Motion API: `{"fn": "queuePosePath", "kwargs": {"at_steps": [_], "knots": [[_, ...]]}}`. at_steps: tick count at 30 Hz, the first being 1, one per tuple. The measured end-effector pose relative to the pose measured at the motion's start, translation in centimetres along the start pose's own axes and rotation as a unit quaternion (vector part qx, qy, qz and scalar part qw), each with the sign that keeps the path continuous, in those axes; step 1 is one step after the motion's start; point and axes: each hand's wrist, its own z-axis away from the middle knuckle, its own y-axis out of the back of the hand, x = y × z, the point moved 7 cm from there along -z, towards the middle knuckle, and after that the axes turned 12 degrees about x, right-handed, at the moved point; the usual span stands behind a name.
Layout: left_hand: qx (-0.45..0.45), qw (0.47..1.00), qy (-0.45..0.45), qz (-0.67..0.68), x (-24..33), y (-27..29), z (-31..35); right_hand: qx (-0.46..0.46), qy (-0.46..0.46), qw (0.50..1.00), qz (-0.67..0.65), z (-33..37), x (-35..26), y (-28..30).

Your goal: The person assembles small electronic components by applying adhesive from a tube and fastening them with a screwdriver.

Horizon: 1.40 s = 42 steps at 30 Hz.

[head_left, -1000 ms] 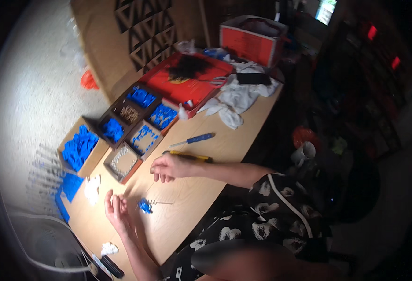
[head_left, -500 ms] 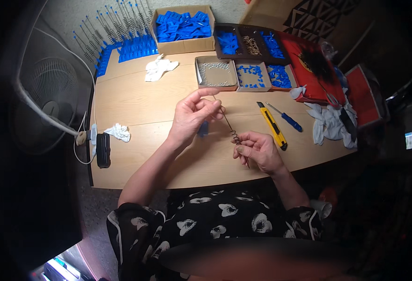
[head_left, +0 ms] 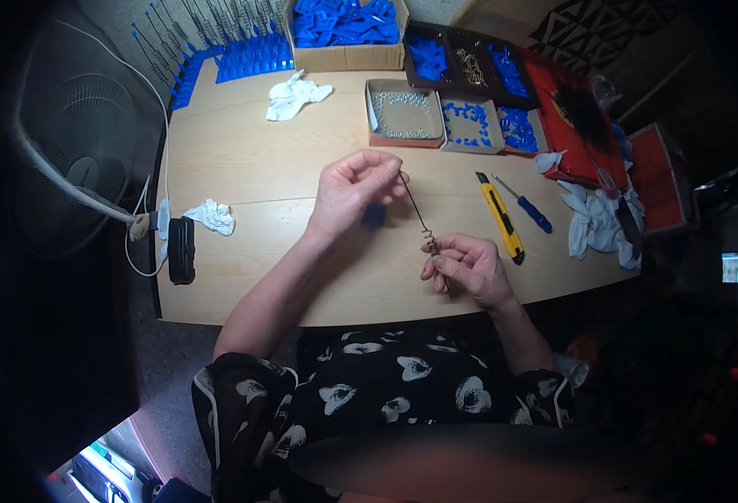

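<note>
Pale wood makes up the tabletop (head_left: 218, 159), whose near edge bows past the person's black-and-white patterned top (head_left: 411, 386) and whose dark left edge runs beside a fan (head_left: 84, 163). Bare wood spreads widely to the left of the left hand (head_left: 352, 191) and beyond it toward the back, leaving ample room to move; the right hand (head_left: 472, 270) sits in a tighter place, near the front edge, with a yellow cutter (head_left: 501, 220) just beside it. Between the two hands, over the near half of the table, a thin metal rod with a coil (head_left: 416, 204) slants down from left to right. The left thumb and forefinger pinch its upper end, while the right fingers are closed on it around the coil. Just beside the left hand is a blue piece (head_left: 374, 218), blurred and partly hidden. Past the cutter lies a blue-handled screwdriver (head_left: 535, 215), then heaped white fabric (head_left: 591, 222) near the right edge. Along the back stand three shallow boxes (head_left: 402, 141) of small parts, a dark divided tray (head_left: 436, 86) and a cardboard box (head_left: 348, 58) of blue pieces; farther left, blue strips (head_left: 254, 60) bear upright coiled rods. Two crumpled white cloths (head_left: 296, 96) and a black case (head_left: 182, 251) rest on the left half. Speckled floor (head_left: 172, 356) shows below the left front corner.
</note>
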Motion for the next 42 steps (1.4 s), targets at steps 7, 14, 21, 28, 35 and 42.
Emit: {"fn": "queuePosePath", "kwargs": {"at_steps": [7,14,21,28,35,42], "knots": [[0.034,0.999,0.040,-0.005,-0.2,1.2,-0.1,-0.023,-0.047,0.998,0.033,-0.7,-0.1,-0.4],[0.044,0.999,0.030,-0.002,-0.5,1.2,0.0,0.010,0.001,1.000,-0.003,-2.1,-0.7,0.5],[0.062,0.998,0.014,0.006,0.6,0.7,-0.3,-0.006,0.036,0.996,0.079,-2.9,-0.7,1.1],[0.101,0.971,-0.146,-0.161,6.3,0.1,-4.4,0.089,0.150,0.967,0.185,-4.7,-1.1,5.0],[-0.075,0.723,-0.348,-0.592,4.6,-10.6,-10.6,0.112,0.195,0.948,0.223,-4.5,-1.4,4.6],[-0.082,0.608,-0.322,-0.721,-0.6,-15.6,-16.2,0.110,0.189,0.948,0.233,-4.7,-0.8,4.6]]}}
